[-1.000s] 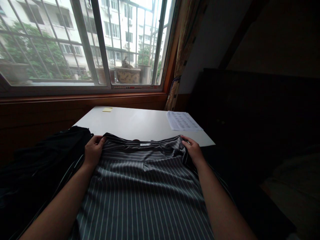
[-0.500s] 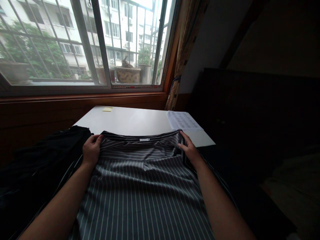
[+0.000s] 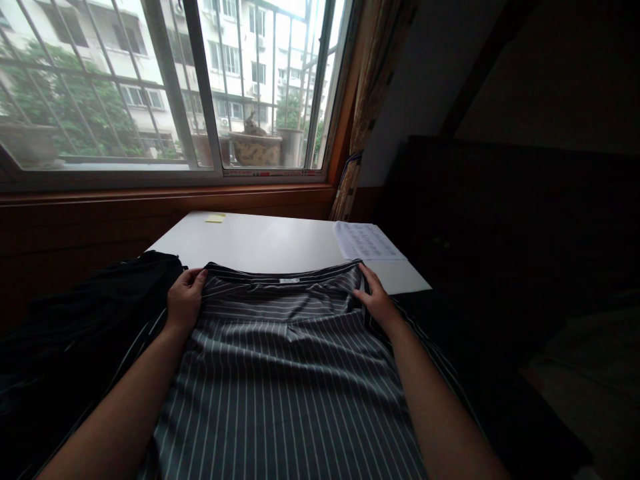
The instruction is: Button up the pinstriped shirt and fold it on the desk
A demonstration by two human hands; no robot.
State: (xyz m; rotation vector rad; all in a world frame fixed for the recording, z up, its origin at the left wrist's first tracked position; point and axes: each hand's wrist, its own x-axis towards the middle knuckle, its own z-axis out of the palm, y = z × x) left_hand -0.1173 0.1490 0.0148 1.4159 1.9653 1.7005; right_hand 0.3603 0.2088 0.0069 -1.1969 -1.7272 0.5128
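Observation:
A dark pinstriped shirt is spread in front of me over the near part of the white table. Its inner side seems to face up, with a small white label at the middle of the top band. My left hand pinches the left end of that band between thumb and fingers. At the right end, my right hand grips the band, fingers behind the edge and thumb on the inside. Between both hands the top edge is stretched, sagging slightly in the middle. Loose folds cross the cloth below.
A dark bundle that looks like a bag or clothing lies to the left. Printed sheets rest at the table's right edge, a yellow sticky note at the far left. Beyond are a barred window and a tied curtain.
My right hand has shifted very slightly left and my left hand slightly right, both still holding the shirt. The rest looks the same.

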